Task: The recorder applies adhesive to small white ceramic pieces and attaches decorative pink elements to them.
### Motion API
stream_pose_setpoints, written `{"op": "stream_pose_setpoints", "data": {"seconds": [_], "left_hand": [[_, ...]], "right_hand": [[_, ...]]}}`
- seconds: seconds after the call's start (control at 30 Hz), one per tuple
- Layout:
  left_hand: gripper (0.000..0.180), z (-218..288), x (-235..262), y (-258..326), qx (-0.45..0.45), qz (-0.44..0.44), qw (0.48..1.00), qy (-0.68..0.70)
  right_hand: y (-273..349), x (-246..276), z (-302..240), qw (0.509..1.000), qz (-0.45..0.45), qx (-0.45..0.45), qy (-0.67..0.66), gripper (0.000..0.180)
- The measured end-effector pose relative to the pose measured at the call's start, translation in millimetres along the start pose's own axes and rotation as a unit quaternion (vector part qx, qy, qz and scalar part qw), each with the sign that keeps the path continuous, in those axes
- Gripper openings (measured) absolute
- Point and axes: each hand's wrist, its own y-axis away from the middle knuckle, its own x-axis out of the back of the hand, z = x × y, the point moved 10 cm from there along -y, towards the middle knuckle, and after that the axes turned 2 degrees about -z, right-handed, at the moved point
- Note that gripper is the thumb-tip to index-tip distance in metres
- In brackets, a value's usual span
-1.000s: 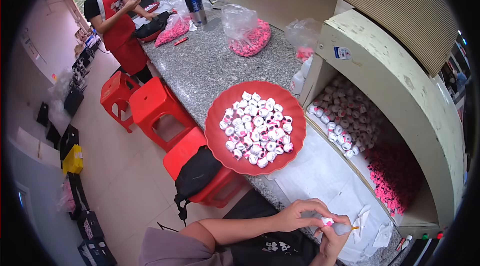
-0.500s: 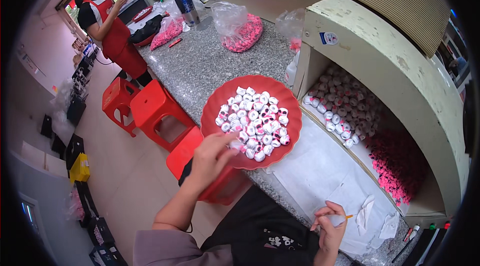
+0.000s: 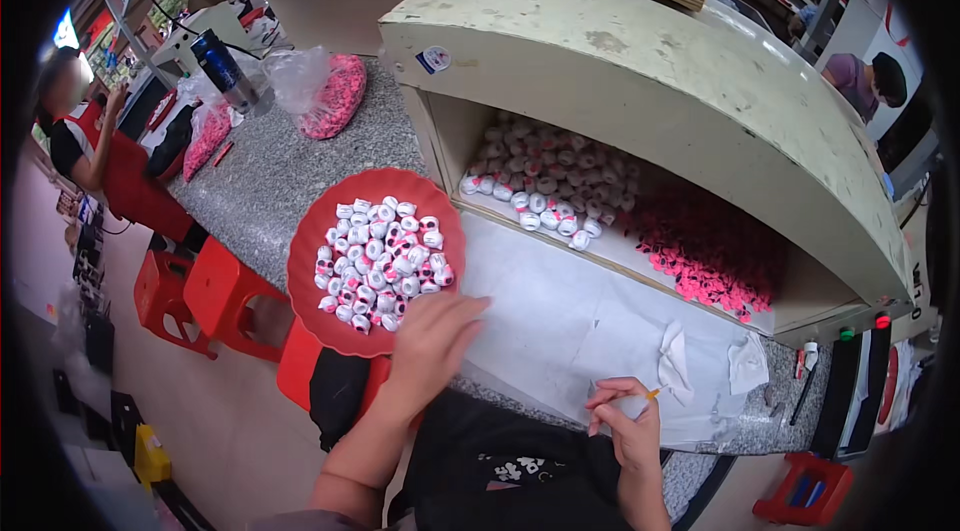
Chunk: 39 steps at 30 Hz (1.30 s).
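A red round tray [image 3: 312, 301] full of several small white and pink round pieces lies on the grey speckled counter [image 3: 270, 181]. My left hand [image 3: 432, 346] hovers at the tray's near right edge, fingers slightly spread, holding nothing that I can see. My right hand [image 3: 628, 423] is near the counter's front edge, pinching a thin pen-like tool [image 3: 640, 397] with an orange tip, over a white paper sheet [image 3: 560, 311].
A cream shelf box [image 3: 640, 91] holds white pieces [image 3: 550, 186] on the left and pink pieces [image 3: 705, 251] on the right. Bags of pink pieces [image 3: 330, 96] and a dark bottle [image 3: 225, 71] stand farther back. Red stools [image 3: 215, 296] sit beside the counter. A person in red [image 3: 90, 161] works at the far left.
My left hand left my right hand, reached out to the red tray, and has now pulled back to its near right edge. The view turned right toward the shelf box.
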Motion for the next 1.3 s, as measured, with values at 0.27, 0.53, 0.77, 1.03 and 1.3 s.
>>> {"op": "stream_pose_setpoints", "data": {"seconds": [0.27,0.53,0.77,1.03,1.3], "left_hand": [[0.021,10.8,-101.2,-71.7,0.007,-0.022,0.995,-0.097],[0.022,12.1,-132.8,-78.3,-0.029,-0.012,0.985,-0.168],[0.023,23.5,-108.0,-64.6,0.008,-0.007,0.999,0.039],[0.024,21.6,-137.1,28.1,0.322,-0.104,0.654,0.677],[0.028,24.0,-145.0,49.3,0.321,-0.043,0.564,0.76]], "right_hand": [[11.2,14.2,-5.4,0.999,-0.012,0.011,-0.041,0.024],[9.5,18.1,-2.3,0.999,-0.028,-0.001,-0.041,0.022],[12.0,15.8,-8.6,0.998,-0.049,0.022,-0.023,0.032],[13.7,-5.9,-32.8,0.995,-0.021,0.09,-0.034,0.028],[26.8,10.1,-55.5,0.975,0.102,0.185,0.067,0.029]]}}
